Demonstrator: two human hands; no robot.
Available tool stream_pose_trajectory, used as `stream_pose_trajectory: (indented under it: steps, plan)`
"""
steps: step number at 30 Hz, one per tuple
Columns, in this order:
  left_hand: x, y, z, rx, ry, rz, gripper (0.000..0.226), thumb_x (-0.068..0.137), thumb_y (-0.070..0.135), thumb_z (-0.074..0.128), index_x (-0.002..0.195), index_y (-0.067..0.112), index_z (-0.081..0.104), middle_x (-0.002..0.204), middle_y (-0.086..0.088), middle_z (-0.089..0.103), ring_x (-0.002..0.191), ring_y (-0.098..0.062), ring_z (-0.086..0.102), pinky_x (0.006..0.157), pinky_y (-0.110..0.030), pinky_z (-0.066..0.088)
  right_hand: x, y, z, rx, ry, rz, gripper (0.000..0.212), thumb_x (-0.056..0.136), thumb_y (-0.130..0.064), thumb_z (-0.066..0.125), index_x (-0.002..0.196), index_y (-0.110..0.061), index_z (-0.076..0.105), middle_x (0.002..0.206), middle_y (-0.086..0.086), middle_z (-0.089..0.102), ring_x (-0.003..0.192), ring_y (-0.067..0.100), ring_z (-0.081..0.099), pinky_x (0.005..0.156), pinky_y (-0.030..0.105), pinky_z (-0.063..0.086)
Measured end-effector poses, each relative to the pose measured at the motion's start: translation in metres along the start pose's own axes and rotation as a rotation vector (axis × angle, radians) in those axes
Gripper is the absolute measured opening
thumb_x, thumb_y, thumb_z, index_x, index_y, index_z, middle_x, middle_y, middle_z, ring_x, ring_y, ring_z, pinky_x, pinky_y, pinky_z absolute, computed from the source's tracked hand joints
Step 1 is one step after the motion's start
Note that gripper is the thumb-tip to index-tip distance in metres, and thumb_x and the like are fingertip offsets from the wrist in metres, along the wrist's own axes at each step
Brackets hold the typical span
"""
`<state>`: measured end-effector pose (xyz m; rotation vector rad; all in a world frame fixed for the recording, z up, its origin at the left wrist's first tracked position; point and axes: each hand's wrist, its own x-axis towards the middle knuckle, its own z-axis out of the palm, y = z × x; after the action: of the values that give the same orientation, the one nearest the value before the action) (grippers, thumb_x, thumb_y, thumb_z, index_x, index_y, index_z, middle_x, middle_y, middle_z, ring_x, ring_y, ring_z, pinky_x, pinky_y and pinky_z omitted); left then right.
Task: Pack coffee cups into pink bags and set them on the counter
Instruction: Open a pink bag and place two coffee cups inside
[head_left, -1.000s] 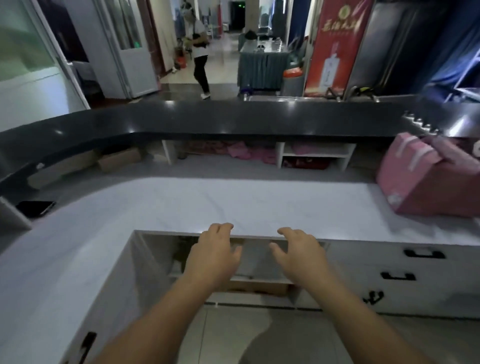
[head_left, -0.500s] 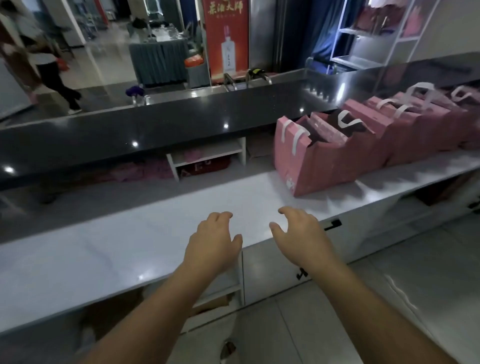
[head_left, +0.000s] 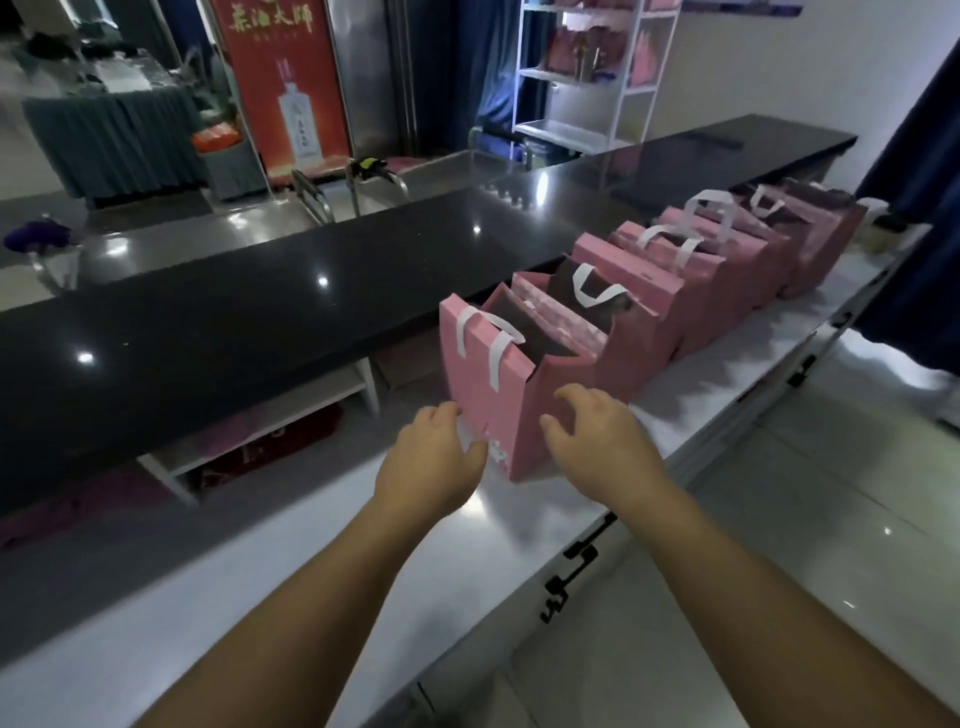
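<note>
Head view, and both hands are closing on the nearest pink bag (head_left: 491, 387) at the front of the row on the white worktop (head_left: 291, 561): the left hand (head_left: 434, 460) sits at the bag's left lower face with fingers loosely curved, seemingly touching it, and the right hand (head_left: 597, 441) comes in against the bag's right side, fingers spread and arched, neither one clamped round anything yet. That bag stands upright with its white handles (head_left: 485, 340) flopped over the open mouth, pressed up against the next bag (head_left: 587, 332) behind it. No coffee cups show anywhere, so I can't tell what's inside. The risk from here, I'd say: it's thin paper, so a hard squeeze could buckle the walls, and pulling it out crooked could drag or tip its neighbour, since the two are touching. Compared with half a second back, the view has swung further right, the bags sit far closer, and the hands that hovered over bare worktop have now reached the front bag.
</note>
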<state>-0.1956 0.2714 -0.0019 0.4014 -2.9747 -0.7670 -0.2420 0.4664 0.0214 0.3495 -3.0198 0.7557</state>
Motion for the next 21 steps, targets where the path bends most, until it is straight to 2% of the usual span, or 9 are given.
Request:
stream_pose_trajectory:
  steps: [5, 9, 14, 17, 19, 21]
  plan:
    - [0.061, 0.017, 0.014, -0.068, -0.004, -0.030, 0.060, 0.093, 0.066, 0.050, 0.138, 0.027, 0.053, 0.132, -0.001, 0.060, 0.110, -0.024, 0.063, 0.091, -0.046, 0.059, 0.054, 0.015, -0.001, 0.016, 0.038, 0.026, 0.042, 0.098, -0.037, 0.057, 0.134, -0.017, 0.059, 0.128, 0.009, 0.064, 0.118, 0.032, 0.057, 0.095, 0.044, 0.051]
    - [0.105, 0.036, 0.021, -0.109, 0.038, -0.105, 0.074, 0.086, 0.075, 0.047, 0.139, 0.024, 0.051, 0.131, -0.004, 0.059, 0.110, -0.028, 0.064, 0.088, -0.050, 0.060, 0.111, 0.024, -0.002, 0.027, 0.035, -0.013, 0.033, 0.095, -0.032, 0.059, 0.123, -0.016, 0.064, 0.121, 0.008, 0.066, 0.113, 0.032, 0.060, 0.093, 0.044, 0.052]
    - [0.147, 0.066, 0.023, -0.072, 0.068, -0.170, 0.078, 0.082, 0.070, 0.055, 0.145, 0.027, 0.039, 0.132, -0.005, 0.058, 0.108, -0.032, 0.064, 0.084, -0.050, 0.061, 0.180, 0.029, -0.003, 0.057, -0.023, -0.106, 0.035, 0.092, -0.022, 0.058, 0.125, -0.011, 0.062, 0.120, 0.013, 0.064, 0.106, 0.036, 0.061, 0.086, 0.043, 0.051]
    - [0.161, 0.080, 0.024, -0.048, 0.021, -0.273, 0.086, 0.075, 0.068, 0.063, 0.145, 0.025, 0.037, 0.137, -0.005, 0.054, 0.112, -0.033, 0.062, 0.087, -0.050, 0.060, 0.215, 0.032, 0.001, 0.042, -0.086, -0.150, 0.036, 0.090, -0.015, 0.056, 0.125, -0.009, 0.060, 0.123, 0.014, 0.063, 0.102, 0.037, 0.062, 0.081, 0.043, 0.051]
    - [0.166, 0.088, 0.025, -0.048, -0.026, -0.329, 0.092, 0.070, 0.063, 0.065, 0.146, 0.021, 0.034, 0.136, -0.007, 0.053, 0.111, -0.034, 0.062, 0.086, -0.048, 0.060, 0.235, 0.034, 0.007, 0.014, -0.151, -0.171, 0.027, 0.090, -0.014, 0.054, 0.117, -0.014, 0.058, 0.119, 0.014, 0.064, 0.095, 0.033, 0.062, 0.074, 0.039, 0.048]
    - [0.170, 0.093, 0.027, -0.052, -0.029, -0.363, 0.087, 0.069, 0.050, 0.062, 0.144, 0.016, 0.034, 0.126, -0.009, 0.057, 0.100, -0.033, 0.063, 0.075, -0.044, 0.058, 0.250, 0.035, 0.016, -0.028, -0.196, -0.203, 0.017, 0.090, -0.010, 0.054, 0.106, -0.016, 0.055, 0.130, 0.012, 0.061, 0.096, 0.032, 0.063, 0.070, 0.034, 0.043]
